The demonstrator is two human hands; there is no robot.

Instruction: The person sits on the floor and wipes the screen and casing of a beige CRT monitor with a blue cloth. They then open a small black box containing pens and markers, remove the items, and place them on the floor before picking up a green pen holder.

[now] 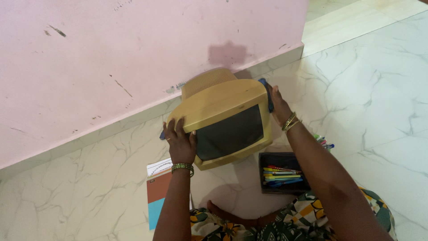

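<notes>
Old yellowed plastic box monitor with a dark glass screen (225,118), held off the white marble-veined tiled floor (379,89), tilted, screen facing up toward the camera, ribbed rear housing pointing at the pink painted wall (111,58). Gripped on both sides. Left hand (180,140) spread flat over the lower left corner of the bezel, fingers (171,127) grasping the casing edge, thumb lying beside the screen; green-and-gold beaded bangle on that wrist. Right hand (278,105) pressed against the right side of the casing, fingers wrapped behind it and mostly hidden, so the exact grip cannot be told beyond firm contact; gold bangles on that wrist. Small blue part (267,96) showing at the monitor's upper right edge, just beside the right hand; another blue bit peeking out at the left side below the left hand.

Below the monitor, on the floor, a dark rectangular open box (281,178), filled with pens and markers in yellow, blue, green and red, lying lengthwise in a layer. A few more coloured pens (323,142) loose on the floor just beyond the right forearm. To the left, a thin book with a rust-red and light blue cover (158,194), flat on the floor, partly under the left forearm. Patterned green, yellow and black cloth (307,214) across the lap at the bottom edge.
</notes>
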